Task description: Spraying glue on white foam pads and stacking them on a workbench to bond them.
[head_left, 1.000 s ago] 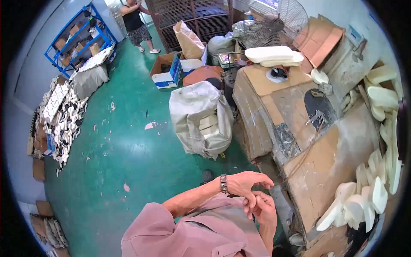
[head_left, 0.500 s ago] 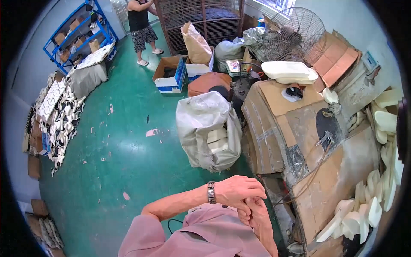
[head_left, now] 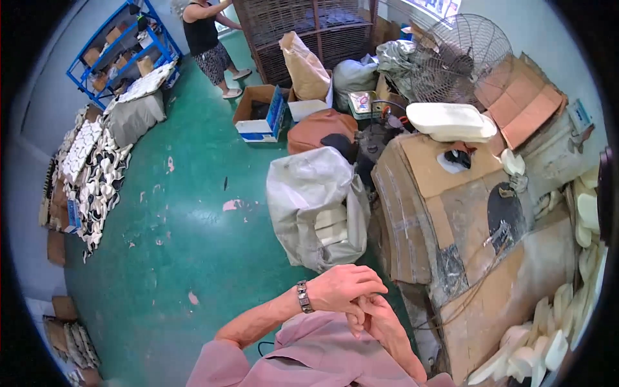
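Observation:
My left hand (head_left: 342, 288), with a dark-linked wristwatch (head_left: 304, 297) on its wrist, meets my right hand (head_left: 382, 316) in front of my chest. The fingers of both hands are bent and pressed together. Whatever may lie between them is hidden or too small to make out. Just beyond the hands stands a whitish woven sack (head_left: 293, 193), its side opening showing cream-coloured blocks (head_left: 331, 226). Below the hands is my pinkish shirt (head_left: 322, 348).
A cardboard-covered bench (head_left: 480, 271) fills my right side, with cream shaped pieces (head_left: 445, 121) on it and more heaped near its edge. Cartons (head_left: 260, 113), a wire fan (head_left: 459, 61) and a slatted rack (head_left: 309, 39) stand farther back. A person (head_left: 207, 48) stands beside the rack.
My view has shifted slightly, and my joined hands sit a little farther left in it. They stay together with fingers bent. The person at the back has moved slightly left, arm still reaching toward the rack.

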`<state>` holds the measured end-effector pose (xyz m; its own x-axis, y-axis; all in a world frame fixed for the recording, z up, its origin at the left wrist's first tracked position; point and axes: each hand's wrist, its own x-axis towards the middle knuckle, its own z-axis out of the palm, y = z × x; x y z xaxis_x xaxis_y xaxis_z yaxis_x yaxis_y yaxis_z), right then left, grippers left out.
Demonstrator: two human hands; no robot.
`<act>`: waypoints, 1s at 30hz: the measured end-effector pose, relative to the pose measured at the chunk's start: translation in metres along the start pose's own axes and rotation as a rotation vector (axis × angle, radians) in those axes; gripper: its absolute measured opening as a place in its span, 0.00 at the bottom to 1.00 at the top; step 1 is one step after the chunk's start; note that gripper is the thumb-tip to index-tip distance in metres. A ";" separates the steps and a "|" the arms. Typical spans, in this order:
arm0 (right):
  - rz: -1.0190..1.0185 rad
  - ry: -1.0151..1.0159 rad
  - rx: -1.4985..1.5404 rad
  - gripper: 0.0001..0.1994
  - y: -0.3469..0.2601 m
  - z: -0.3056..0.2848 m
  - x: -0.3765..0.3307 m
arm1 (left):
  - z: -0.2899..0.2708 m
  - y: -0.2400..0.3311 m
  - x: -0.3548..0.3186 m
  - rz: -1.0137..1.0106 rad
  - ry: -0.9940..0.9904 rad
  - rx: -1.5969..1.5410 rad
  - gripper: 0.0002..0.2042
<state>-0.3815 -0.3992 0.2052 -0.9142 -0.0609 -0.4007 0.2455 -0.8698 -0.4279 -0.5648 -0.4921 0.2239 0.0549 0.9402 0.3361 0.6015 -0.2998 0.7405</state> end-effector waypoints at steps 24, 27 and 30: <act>0.125 -0.087 0.073 0.16 -0.148 -0.064 0.145 | -0.098 -0.125 0.140 -0.073 -0.161 0.086 0.19; 0.097 0.008 0.056 0.16 -0.129 -0.061 0.165 | -0.105 -0.147 0.132 -0.029 -0.247 0.081 0.18; 0.049 0.141 0.038 0.16 -0.106 -0.052 0.191 | -0.117 -0.179 0.120 0.057 -0.306 0.040 0.17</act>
<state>-0.5653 -0.2929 0.1320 -0.8464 -0.0368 -0.5313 0.2739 -0.8857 -0.3749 -0.7587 -0.3443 0.2002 0.3233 0.9287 0.1815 0.6212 -0.3530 0.6996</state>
